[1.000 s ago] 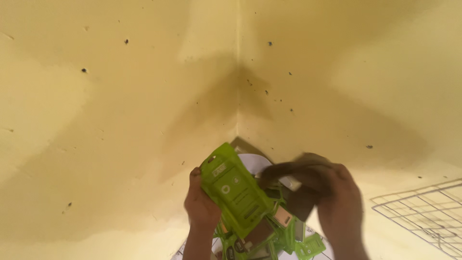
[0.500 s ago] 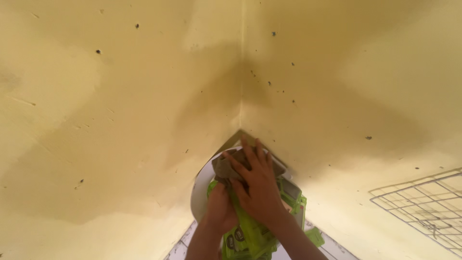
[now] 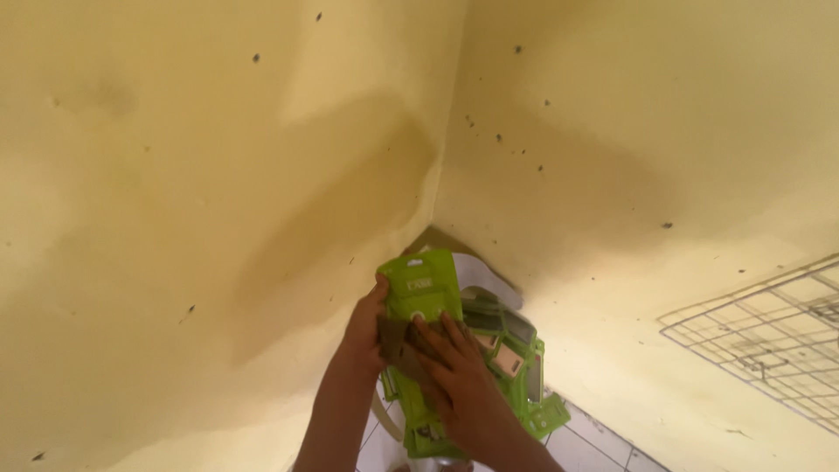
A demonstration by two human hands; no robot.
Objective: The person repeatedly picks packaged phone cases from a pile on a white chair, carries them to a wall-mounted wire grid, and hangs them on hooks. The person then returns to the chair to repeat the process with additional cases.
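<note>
1. We take the room corner [image 3: 446,210], where the two yellow walls meet, as our landmark; everything else sits below it.
2. Our left hand [image 3: 367,328] is just below and left of the corner's foot. It grips the left edge of a green blister pack [image 3: 421,284], thumb on the front, so it is grasping that pack.
3. The pack stands nearly upright, tilted a little, its hanger end pointing up toward the corner.
4. Our right hand [image 3: 454,376] lies below the corner and right of the left hand, fingers spread flat. It presses a brown cloth [image 3: 395,339] against the lower front of the pack; we cannot tell how firmly the fingers close.
5. Behind and right of the pack, lower than the corner, is a heap of similar green packs [image 3: 516,367], some with clear windows.
6. A white sheet [image 3: 485,280] shows between the heap and the corner's foot.
7. Far right of the corner, a wire grid rack [image 3: 769,336] leans along the right wall.
8. White floor tiles [image 3: 594,446] show at the bottom, below the heap.
</note>
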